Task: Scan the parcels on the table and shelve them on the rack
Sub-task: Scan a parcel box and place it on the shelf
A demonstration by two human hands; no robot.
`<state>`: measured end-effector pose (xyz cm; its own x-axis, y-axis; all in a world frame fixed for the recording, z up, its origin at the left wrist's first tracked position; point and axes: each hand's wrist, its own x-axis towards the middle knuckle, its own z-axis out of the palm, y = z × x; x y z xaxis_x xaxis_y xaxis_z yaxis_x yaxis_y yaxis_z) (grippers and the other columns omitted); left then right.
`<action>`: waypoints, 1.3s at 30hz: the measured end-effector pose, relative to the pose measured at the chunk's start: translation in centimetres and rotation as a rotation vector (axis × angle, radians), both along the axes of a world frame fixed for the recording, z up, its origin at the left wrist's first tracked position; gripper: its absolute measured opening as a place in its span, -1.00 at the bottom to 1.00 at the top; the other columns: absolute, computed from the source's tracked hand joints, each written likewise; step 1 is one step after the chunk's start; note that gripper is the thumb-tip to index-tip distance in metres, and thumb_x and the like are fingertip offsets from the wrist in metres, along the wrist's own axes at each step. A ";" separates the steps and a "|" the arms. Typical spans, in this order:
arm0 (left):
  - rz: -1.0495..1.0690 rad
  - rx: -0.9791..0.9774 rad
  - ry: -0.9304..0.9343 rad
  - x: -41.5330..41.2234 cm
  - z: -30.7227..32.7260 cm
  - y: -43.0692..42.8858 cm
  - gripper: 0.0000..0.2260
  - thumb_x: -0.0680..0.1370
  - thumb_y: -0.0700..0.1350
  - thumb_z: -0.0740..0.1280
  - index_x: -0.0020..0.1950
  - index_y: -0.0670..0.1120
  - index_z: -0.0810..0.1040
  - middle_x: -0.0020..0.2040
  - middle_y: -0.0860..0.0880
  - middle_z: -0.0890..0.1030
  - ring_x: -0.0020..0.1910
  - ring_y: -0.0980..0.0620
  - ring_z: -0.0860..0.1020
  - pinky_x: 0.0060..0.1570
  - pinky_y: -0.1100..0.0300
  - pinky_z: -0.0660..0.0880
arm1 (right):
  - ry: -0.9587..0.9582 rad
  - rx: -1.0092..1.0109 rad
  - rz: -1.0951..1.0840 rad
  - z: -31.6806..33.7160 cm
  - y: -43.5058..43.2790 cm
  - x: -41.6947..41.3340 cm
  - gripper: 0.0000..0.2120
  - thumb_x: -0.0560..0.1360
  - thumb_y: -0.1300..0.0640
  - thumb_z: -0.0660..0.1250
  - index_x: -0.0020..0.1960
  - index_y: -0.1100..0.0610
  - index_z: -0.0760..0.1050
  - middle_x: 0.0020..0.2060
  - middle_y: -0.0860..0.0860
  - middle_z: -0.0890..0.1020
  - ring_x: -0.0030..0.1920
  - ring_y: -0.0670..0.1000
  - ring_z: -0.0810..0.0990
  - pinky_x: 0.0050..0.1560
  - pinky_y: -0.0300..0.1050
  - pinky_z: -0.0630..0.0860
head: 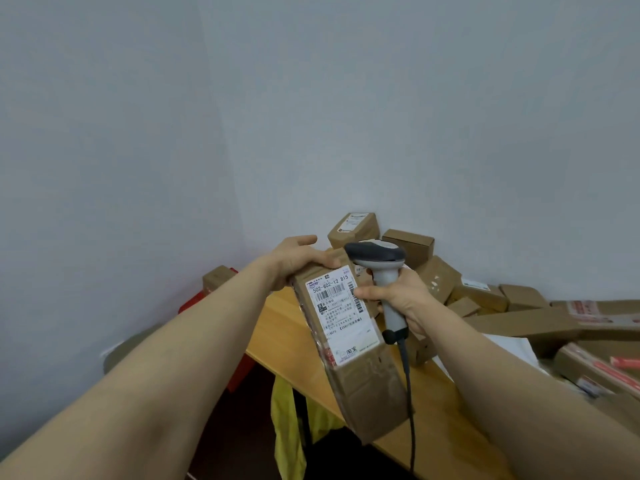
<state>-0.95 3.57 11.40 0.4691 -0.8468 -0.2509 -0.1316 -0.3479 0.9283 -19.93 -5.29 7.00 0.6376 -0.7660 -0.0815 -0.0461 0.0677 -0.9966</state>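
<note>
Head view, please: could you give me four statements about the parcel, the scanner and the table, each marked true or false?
1. The left hand grips the upper end of the parcel. True.
2. The right hand holds a pen. False: it grips the handle of the scanner.
3. The label on the parcel faces the camera. True.
4. The table bears no other boxes. False: many cardboard boxes are piled on it.

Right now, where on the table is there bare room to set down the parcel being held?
Bare wood shows along the table's left edge, beside the held parcel, and nearer, between the scanner cable and the right forearm. The back and right are crowded with the parcel pile.
</note>
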 end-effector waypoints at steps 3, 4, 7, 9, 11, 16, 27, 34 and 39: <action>0.035 -0.080 0.112 0.4 0.4 0.2 -0.27 0.31 -0.15 0.57 0.42 0.02 0.35 -0.03 0.00 0.55 -0.03 -0.02 0.61 -0.21 0.12 0.58 | -0.019 0.009 -0.052 0.0 0.2 0.4 -0.61 0.20 0.30 0.61 -0.03 0.29 0.55 -0.28 0.10 0.71 -0.30 0.05 0.66 -0.33 -0.11 0.59; 0.060 -0.127 0.143 0.7 0.5 0.3 -0.43 0.33 -0.20 0.54 0.30 0.00 0.45 -0.07 0.00 0.53 -0.02 -0.02 0.57 -0.25 0.15 0.53 | -0.022 0.014 -0.062 0.0 0.2 0.4 -0.60 0.21 0.30 0.60 -0.02 0.30 0.55 -0.28 0.11 0.71 -0.29 0.06 0.64 -0.31 -0.09 0.56; 0.203 -0.320 0.288 1.6 0.3 0.5 -0.83 0.36 -0.36 0.43 -0.29 -0.12 0.52 -0.26 -0.06 0.48 -0.20 -0.06 0.41 -0.33 0.14 0.43 | -0.045 0.020 -0.108 0.3 0.1 0.8 -0.69 0.24 0.28 0.60 -0.12 0.24 0.53 -0.42 0.02 0.65 -0.44 -0.06 0.56 -0.44 -0.19 0.51; 0.329 -0.383 0.465 1.5 -0.1 0.6 -0.85 0.40 -0.34 0.46 -0.08 -0.27 0.57 -0.03 -0.22 0.59 -0.17 -0.08 0.51 -0.27 0.19 0.53 | -0.074 0.042 -0.136 0.7 0.0 1.1 -0.70 0.24 0.27 0.60 -0.17 0.22 0.51 -0.41 0.05 0.61 -0.45 -0.06 0.51 -0.47 -0.21 0.49; 0.359 -0.345 0.524 1.1 -0.5 0.6 -0.57 0.44 -0.12 0.49 0.18 -0.35 0.50 0.17 -0.24 0.58 -0.04 -0.09 0.58 -0.11 0.19 0.57 | -0.065 0.039 -0.138 0.9 0.1 1.4 -0.70 0.24 0.27 0.60 -0.17 0.22 0.50 -0.39 0.08 0.60 -0.44 -0.04 0.49 -0.47 -0.20 0.48; -0.090 -0.020 0.453 1.5 -0.8 1.7 0.03 0.11 0.53 0.37 0.49 0.16 0.16 0.46 -0.21 0.33 0.40 -0.33 0.31 0.13 -0.44 0.33 | -0.072 0.090 -0.188 1.0 0.3 2.1 -0.75 0.26 0.28 0.58 -0.20 0.23 0.52 -0.37 0.11 0.59 -0.42 -0.02 0.47 -0.43 -0.18 0.48; 0.098 -0.133 0.092 5.1 -2.4 2.9 -0.28 0.18 -0.23 0.64 0.26 -0.08 0.40 0.03 0.00 0.67 -0.01 0.00 0.64 -0.05 0.03 0.62 | -0.053 -0.016 -0.205 2.6 1.9 4.0 -0.82 0.38 0.26 0.51 -0.11 0.24 0.52 -0.39 0.11 0.54 -0.52 -0.05 0.45 -0.51 -0.22 0.45; 0.261 -0.190 -0.136 8.3 -1.6 3.4 -0.54 0.21 -0.16 0.64 -0.10 0.06 0.44 -0.14 0.09 0.60 -0.15 0.05 0.60 -0.18 0.13 0.58 | 0.087 -0.162 0.006 2.8 4.5 4.9 -0.86 0.39 0.27 0.50 -0.18 0.26 0.53 -0.45 0.09 0.56 -0.53 -0.04 0.43 -0.50 -0.19 0.45; 0.307 -0.182 -0.179 9.4 -1.5 4.0 -0.61 0.25 -0.13 0.63 -0.12 0.08 0.48 -0.17 0.09 0.62 -0.18 0.05 0.60 -0.23 0.16 0.55 | 0.111 -0.175 0.037 3.0 5.4 5.8 -0.81 0.39 0.26 0.50 -0.29 0.23 0.50 -0.55 0.05 0.50 -0.57 -0.03 0.41 -0.48 -0.18 0.43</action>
